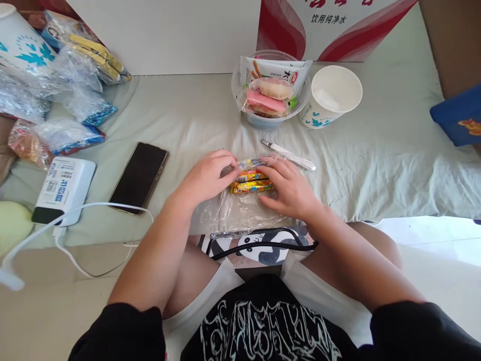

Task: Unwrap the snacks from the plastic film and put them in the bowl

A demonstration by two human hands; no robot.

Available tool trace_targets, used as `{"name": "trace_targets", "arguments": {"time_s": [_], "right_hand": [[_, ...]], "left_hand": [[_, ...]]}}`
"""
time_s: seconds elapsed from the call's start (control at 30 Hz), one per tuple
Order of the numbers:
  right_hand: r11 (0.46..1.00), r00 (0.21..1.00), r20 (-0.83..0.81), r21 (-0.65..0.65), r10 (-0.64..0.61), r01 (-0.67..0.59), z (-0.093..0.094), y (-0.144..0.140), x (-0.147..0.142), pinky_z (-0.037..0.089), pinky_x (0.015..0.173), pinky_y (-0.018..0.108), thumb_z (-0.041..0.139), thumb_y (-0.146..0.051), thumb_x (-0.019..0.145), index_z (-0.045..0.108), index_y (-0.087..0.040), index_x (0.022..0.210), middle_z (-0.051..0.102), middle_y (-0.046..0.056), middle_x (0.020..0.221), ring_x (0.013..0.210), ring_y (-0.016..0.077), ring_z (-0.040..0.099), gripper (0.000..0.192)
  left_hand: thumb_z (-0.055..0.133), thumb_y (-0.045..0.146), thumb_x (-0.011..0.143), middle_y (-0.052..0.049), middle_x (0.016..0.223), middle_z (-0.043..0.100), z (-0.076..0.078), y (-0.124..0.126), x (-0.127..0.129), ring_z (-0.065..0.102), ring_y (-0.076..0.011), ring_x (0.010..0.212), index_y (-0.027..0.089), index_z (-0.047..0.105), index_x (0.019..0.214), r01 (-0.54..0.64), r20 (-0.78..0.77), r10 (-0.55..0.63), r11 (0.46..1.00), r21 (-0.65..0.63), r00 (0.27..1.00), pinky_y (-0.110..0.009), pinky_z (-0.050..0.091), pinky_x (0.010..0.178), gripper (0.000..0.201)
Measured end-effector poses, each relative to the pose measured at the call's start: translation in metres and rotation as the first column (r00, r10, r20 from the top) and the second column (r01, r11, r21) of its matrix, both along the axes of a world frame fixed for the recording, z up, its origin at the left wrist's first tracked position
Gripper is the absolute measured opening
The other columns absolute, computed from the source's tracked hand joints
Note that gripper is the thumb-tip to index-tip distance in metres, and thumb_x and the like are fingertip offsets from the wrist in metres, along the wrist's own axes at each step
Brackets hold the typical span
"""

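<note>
in the middle of the frame, the left hand (205, 178) and the right hand (289, 188) both press down on a clear plastic bag (240, 213) with small yellow snack sticks (252, 181) inside. the left fingers curl over the bag's top left part. the right fingers lie flat on the sticks. the bag is thin and slippery, so i think the sticks could slide out or the bag could tear if pulled hard. a metal knife (289, 155) lies just above the right hand and might poke it.
</note>
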State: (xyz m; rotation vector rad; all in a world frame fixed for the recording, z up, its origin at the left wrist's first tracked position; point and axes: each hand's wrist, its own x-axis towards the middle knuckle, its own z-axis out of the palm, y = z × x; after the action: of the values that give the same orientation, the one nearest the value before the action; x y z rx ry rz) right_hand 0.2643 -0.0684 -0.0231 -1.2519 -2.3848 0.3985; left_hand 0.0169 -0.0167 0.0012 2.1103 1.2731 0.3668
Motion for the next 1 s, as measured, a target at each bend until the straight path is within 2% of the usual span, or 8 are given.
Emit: {"name": "trace_targets", "arguments": {"time_s": [0.13,0.23,0.33,0.4,0.5,0.63,0.87,1.0], "right_hand": [[0.997,0.996,0.083,-0.07,-0.025,0.031,-0.004,0.003,-0.012,0.039,0.123,0.057,0.064,-0.033,0.087,0.056,-0.017,0.147,0.056,0.016,0.158,0.149,0.0377,0.048,0.064],[0.995,0.995,0.099,-0.098,-0.017,0.027,-0.002,0.002,-0.015,0.043,0.118,0.054,0.063,-0.029,0.085,0.053,-0.021,0.151,0.056,0.013,0.158,0.144,0.0364,0.052,0.067],[0.996,0.995,0.093,-0.081,-0.03,0.038,-0.002,0.0,-0.017,0.047,0.11,0.049,0.063,-0.027,0.083,0.055,-0.019,0.149,0.06,0.014,0.151,0.135,0.0352,0.057,0.067],[0.996,0.994,0.09,-0.058,-0.061,0.067,-0.003,-0.001,-0.018,0.047,0.106,0.048,0.064,-0.028,0.084,0.06,-0.019,0.142,0.062,0.015,0.147,0.131,0.035,0.058,0.059],[0.996,0.991,0.106,-0.041,-0.078,0.083,-0.001,-0.003,-0.022,0.045,0.104,0.046,0.065,-0.031,0.085,0.065,-0.019,0.132,0.065,0.015,0.14,0.127,0.034,0.059,0.048],[0.995,0.982,0.175,-0.047,-0.078,0.087,0.005,-0.005,-0.026,0.04,0.097,0.045,0.066,-0.034,0.087,0.068,-0.023,0.122,0.073,0.011,0.125,0.118,0.0328,0.06,0.037],[0.995,0.971,0.224,-0.03,-0.088,0.097,0.016,-0.005,-0.027,0.036,0.089,0.043,0.066,-0.042,0.091,0.07,-0.024,0.118,0.073,0.011,0.12,0.109,0.0306,0.06,0.033],[0.984,0.939,0.342,-0.151,-0.035,0.092,0.028,-0.005,-0.028,0.036,0.088,0.043,0.069,-0.04,0.087,0.067,-0.022,0.124,0.074,0.011,0.118,0.108,0.0316,0.062,0.042]], "left_hand": [[0.048,0.039,0.099,-0.005,0.096,0.074,0.0,-0.003,0.004,0.068,-0.0195,0.085,0.021,0.058,0.085,-0.154,0.201,0.189,0.972,-0.176,0.961,-0.037,0.059,0.085,0.025],[0.049,0.042,0.1,-0.003,0.091,0.073,0.001,-0.007,0.009,0.07,-0.0167,0.08,0.023,0.053,0.087,-0.151,0.416,0.342,0.892,-0.427,0.843,-0.033,0.061,0.078,0.024],[0.049,0.04,0.1,-0.001,0.086,0.071,-0.001,-0.006,0.013,0.071,-0.0157,0.074,0.024,0.05,0.085,-0.174,0.461,0.442,0.84,-0.515,0.77,-0.03,0.061,0.07,0.021],[0.047,0.037,0.101,0.0,0.083,0.07,-0.003,-0.002,0.013,0.069,-0.0152,0.071,0.024,0.049,0.085,-0.302,0.43,0.489,0.85,-0.432,0.759,-0.027,0.058,0.066,0.02],[0.047,0.034,0.101,0.0,0.078,0.069,-0.006,0.003,0.01,0.066,-0.0154,0.07,0.024,0.051,0.086,-0.465,0.284,0.491,0.871,-0.159,0.824,-0.026,0.051,0.065,0.018],[0.046,0.033,0.102,-0.002,0.076,0.068,-0.006,0.005,0.007,0.064,-0.0192,0.072,0.024,0.059,0.094,-0.473,-0.031,0.478,0.876,0.096,0.878,-0.031,0.045,0.069,0.019],[0.046,0.032,0.104,-0.007,0.081,0.072,-0.001,0.007,0.009,0.068,-0.0235,0.078,0.022,0.069,0.104,-0.459,-0.268,0.478,0.878,0.134,0.836,-0.032,0.043,0.069,0.025],[0.043,0.031,0.105,-0.01,0.091,0.076,0.001,0.008,0.01,0.072,-0.0259,0.085,0.021,0.07,0.111,-0.434,-0.327,0.446,0.894,0.113,0.833,-0.033,0.045,0.072,0.029]]}}
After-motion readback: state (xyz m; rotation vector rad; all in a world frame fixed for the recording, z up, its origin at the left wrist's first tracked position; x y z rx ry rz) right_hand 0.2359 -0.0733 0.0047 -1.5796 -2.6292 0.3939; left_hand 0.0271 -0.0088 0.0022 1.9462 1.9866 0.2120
